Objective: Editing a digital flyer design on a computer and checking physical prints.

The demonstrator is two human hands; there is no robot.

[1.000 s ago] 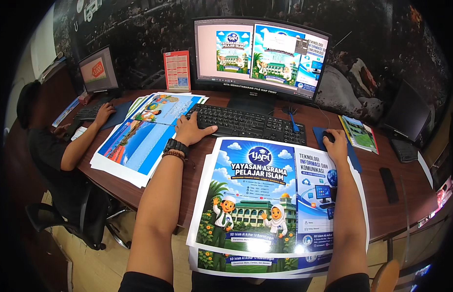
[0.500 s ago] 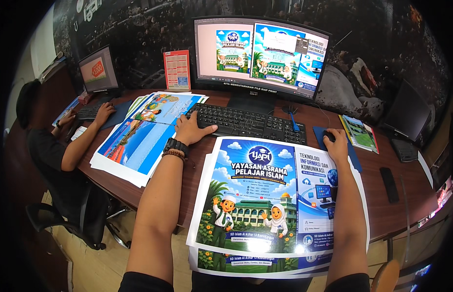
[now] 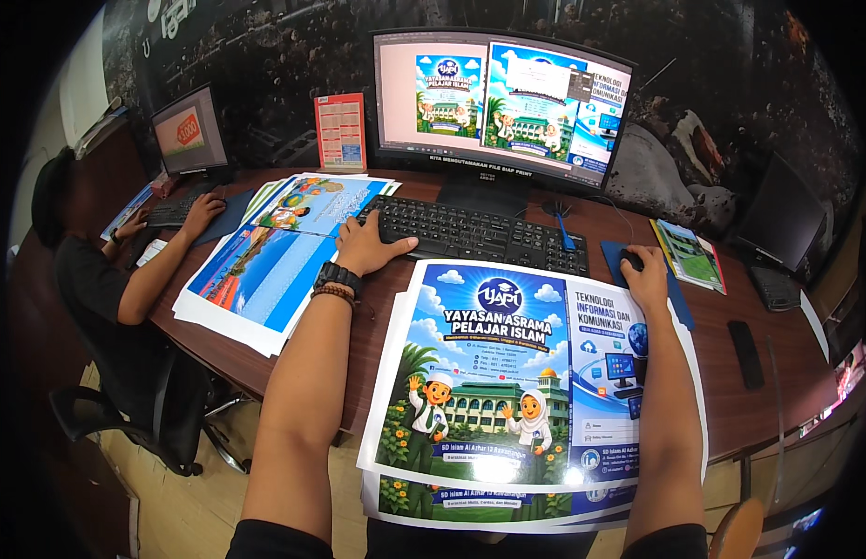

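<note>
My left hand (image 3: pixel 363 250) rests on the left end of a black keyboard (image 3: pixel 470 236), its fingers spread over the keys and the thumb stretched to the right. My right hand (image 3: pixel 646 278) is curled over a dark mouse (image 3: pixel 629 261) on a blue mouse pad (image 3: pixel 678 303). Large glossy colour prints (image 3: pixel 480 373) lie stacked in front of me, overhanging the desk's near edge, with my right forearm across their right side. Behind the keyboard, a wide curved monitor (image 3: pixel 394 102) displays a matching cartoon school design, with a small pale window over it.
Another stack of blue prints (image 3: pixel 265 279) lies left of my forearm. A red desk calendar (image 3: pixel 341 135) stands beyond it. At far left, a co-worker (image 3: pixel 102 279) sits with both hands near another keyboard. A dark slim object (image 3: pixel 745 354) and a dark monitor (image 3: pixel 785 210) are at right.
</note>
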